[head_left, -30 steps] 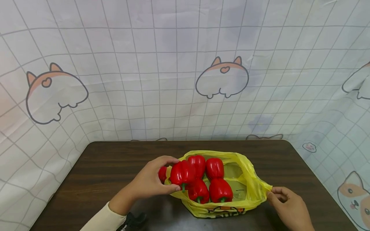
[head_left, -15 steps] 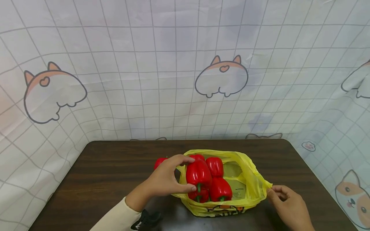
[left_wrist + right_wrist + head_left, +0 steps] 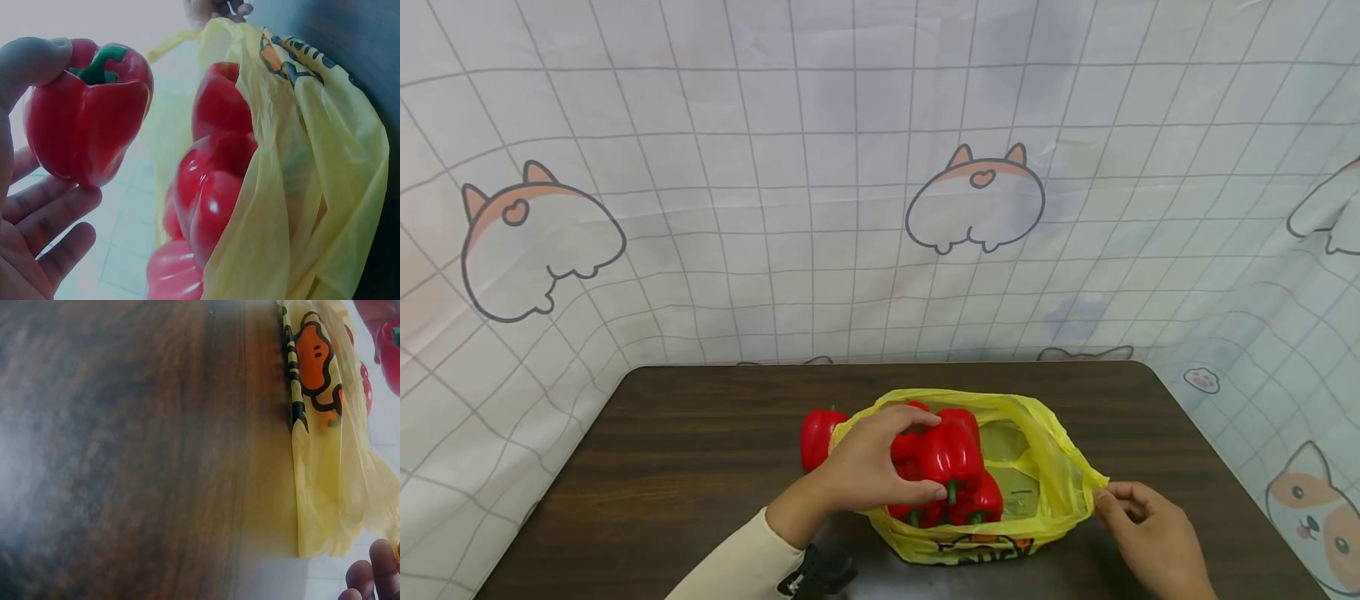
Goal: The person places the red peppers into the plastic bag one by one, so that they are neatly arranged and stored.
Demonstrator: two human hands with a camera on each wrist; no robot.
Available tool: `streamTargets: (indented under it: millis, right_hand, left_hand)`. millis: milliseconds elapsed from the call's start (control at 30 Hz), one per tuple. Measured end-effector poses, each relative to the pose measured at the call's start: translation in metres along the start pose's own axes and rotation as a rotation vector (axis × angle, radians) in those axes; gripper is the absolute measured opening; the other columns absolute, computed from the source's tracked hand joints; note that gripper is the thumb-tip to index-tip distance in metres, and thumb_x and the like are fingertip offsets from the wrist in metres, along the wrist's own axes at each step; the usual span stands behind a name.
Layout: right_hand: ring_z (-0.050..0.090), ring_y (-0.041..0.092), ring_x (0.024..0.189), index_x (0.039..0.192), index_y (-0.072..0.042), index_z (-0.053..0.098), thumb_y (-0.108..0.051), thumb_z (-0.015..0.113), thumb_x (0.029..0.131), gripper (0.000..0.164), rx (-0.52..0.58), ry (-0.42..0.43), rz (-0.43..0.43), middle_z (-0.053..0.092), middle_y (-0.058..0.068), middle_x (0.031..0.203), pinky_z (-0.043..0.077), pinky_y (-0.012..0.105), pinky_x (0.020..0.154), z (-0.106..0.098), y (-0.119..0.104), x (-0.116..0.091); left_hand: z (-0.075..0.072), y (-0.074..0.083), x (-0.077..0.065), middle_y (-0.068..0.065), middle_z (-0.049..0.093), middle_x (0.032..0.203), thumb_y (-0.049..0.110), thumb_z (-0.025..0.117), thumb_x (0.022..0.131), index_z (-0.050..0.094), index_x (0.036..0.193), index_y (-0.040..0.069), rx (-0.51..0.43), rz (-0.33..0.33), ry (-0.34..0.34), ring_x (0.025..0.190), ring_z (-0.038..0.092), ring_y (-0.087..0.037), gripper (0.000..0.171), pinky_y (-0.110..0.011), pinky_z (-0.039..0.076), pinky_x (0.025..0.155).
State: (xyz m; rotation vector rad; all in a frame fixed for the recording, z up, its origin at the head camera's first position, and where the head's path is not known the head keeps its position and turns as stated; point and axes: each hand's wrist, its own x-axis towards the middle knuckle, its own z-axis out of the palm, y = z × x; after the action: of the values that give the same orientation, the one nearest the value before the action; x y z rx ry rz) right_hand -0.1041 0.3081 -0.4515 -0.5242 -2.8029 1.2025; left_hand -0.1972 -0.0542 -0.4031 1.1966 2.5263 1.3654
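Observation:
My left hand (image 3: 865,462) holds a red bell pepper (image 3: 951,450) with a green stem above the mouth of a yellow plastic bag (image 3: 1048,433). Thumb and fingers span its sides; in the left wrist view the held bell pepper (image 3: 87,131) stands apart from the bag. Several more red bell peppers (image 3: 992,500) lie inside the bag, partly hidden by the left hand and the held one. At the bag's right end, my right hand (image 3: 1153,533) pinches a corner of its rim, drawing it out sideways.
Another red bell pepper (image 3: 817,437) sits outside the bag, just left of its rim. All this rests on a dark wood-grain table (image 3: 700,433), with a white grid-patterned cloth (image 3: 820,208) hanging behind and at the sides. A black strap (image 3: 820,571) shows below my left sleeve.
My left hand has carried the bell pepper rightward, from the bag's left rim to over the peppers inside. The pepper outside shows more fully. My right hand keeps its pinch.

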Motion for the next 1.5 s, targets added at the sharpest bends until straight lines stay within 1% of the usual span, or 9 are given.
streamTargets:
  millis: [100, 333, 633, 767, 867, 967, 1100, 1300, 1500]
  right_hand:
    - [0.07, 0.02, 0.081, 0.12, 0.002, 0.066, -0.042, 0.059, 0.104, 0.047, -0.003, 0.007, 0.005, 0.076, 0.003, 0.091, 0.052, 0.033, 0.062, 0.0, 0.0, 0.0]
    - [0.068, 0.016, 0.08, 0.119, 0.001, 0.067, -0.044, 0.058, 0.103, 0.048, -0.012, 0.006, 0.01, 0.076, 0.002, 0.09, 0.051, 0.033, 0.063, 0.0, -0.001, 0.0]
    - [0.071, 0.021, 0.083, 0.121, 0.002, 0.066, -0.043, 0.061, 0.103, 0.049, 0.009, 0.009, 0.018, 0.076, 0.003, 0.091, 0.054, 0.034, 0.064, 0.001, -0.001, 0.0]
    - [0.072, 0.021, 0.083, 0.121, 0.003, 0.065, -0.042, 0.061, 0.103, 0.049, 0.014, 0.01, 0.016, 0.076, 0.004, 0.092, 0.056, 0.035, 0.065, 0.001, 0.0, 0.0]
    - [0.072, 0.021, 0.084, 0.122, 0.002, 0.065, -0.043, 0.061, 0.102, 0.05, 0.017, 0.005, 0.017, 0.076, 0.004, 0.093, 0.056, 0.035, 0.065, 0.0, 0.0, 0.0]
    - [0.072, 0.021, 0.084, 0.122, 0.002, 0.065, -0.044, 0.061, 0.102, 0.051, 0.019, 0.003, 0.018, 0.077, 0.004, 0.093, 0.056, 0.035, 0.066, 0.0, 0.0, 0.0]
    - [0.072, 0.021, 0.084, 0.121, 0.002, 0.066, -0.045, 0.061, 0.102, 0.051, 0.02, 0.004, 0.02, 0.077, 0.004, 0.093, 0.056, 0.035, 0.065, 0.001, 0.0, 0.0]
    - [0.071, 0.02, 0.084, 0.121, 0.002, 0.066, -0.044, 0.061, 0.102, 0.05, 0.018, 0.006, 0.022, 0.076, 0.004, 0.093, 0.055, 0.033, 0.064, 0.001, 0.0, 0.001]
    - [0.07, 0.02, 0.082, 0.12, 0.002, 0.067, -0.042, 0.062, 0.102, 0.048, 0.018, 0.021, 0.025, 0.076, 0.004, 0.092, 0.053, 0.03, 0.062, 0.003, -0.001, 0.001]
  left_hand:
    - [0.005, 0.001, 0.004, 0.011, 0.06, 0.129, 0.044, 0.085, 0.079, 0.059, 0.137, 0.023, 0.005, -0.009, -0.004, 0.115, 0.056, -0.01, 0.068, -0.034, 0.058, 0.088]
    - [0.016, 0.001, 0.012, 0.014, 0.058, 0.132, 0.048, 0.085, 0.079, 0.057, 0.139, 0.026, 0.026, -0.046, -0.022, 0.117, 0.055, -0.009, 0.07, -0.032, 0.058, 0.086]
    - [0.025, -0.001, 0.02, 0.015, 0.058, 0.134, 0.05, 0.084, 0.079, 0.057, 0.14, 0.028, 0.025, -0.05, -0.035, 0.12, 0.053, -0.008, 0.071, -0.033, 0.057, 0.088]
    - [0.029, -0.001, 0.024, 0.015, 0.057, 0.134, 0.053, 0.084, 0.079, 0.056, 0.141, 0.029, 0.029, -0.061, -0.039, 0.12, 0.055, -0.012, 0.072, -0.028, 0.056, 0.086]
    - [0.031, 0.0, 0.027, 0.014, 0.057, 0.134, 0.052, 0.084, 0.079, 0.055, 0.141, 0.028, 0.037, -0.059, -0.044, 0.115, 0.058, -0.013, 0.073, -0.022, 0.055, 0.081]
    - [0.034, 0.001, 0.029, 0.012, 0.057, 0.134, 0.05, 0.085, 0.079, 0.055, 0.141, 0.028, 0.037, -0.056, -0.051, 0.111, 0.059, -0.009, 0.073, -0.019, 0.054, 0.079]
    - [0.036, 0.003, 0.032, 0.01, 0.057, 0.135, 0.047, 0.086, 0.079, 0.055, 0.141, 0.027, 0.027, -0.052, -0.057, 0.109, 0.059, -0.005, 0.073, -0.019, 0.054, 0.08]
    - [0.041, 0.005, 0.036, 0.011, 0.057, 0.136, 0.048, 0.085, 0.08, 0.055, 0.142, 0.026, 0.044, -0.031, -0.052, 0.116, 0.056, -0.009, 0.072, -0.021, 0.054, 0.084]
    - [0.049, 0.008, 0.042, 0.013, 0.056, 0.135, 0.048, 0.084, 0.08, 0.055, 0.142, 0.027, 0.033, -0.022, -0.062, 0.113, 0.057, -0.005, 0.073, -0.018, 0.053, 0.083]
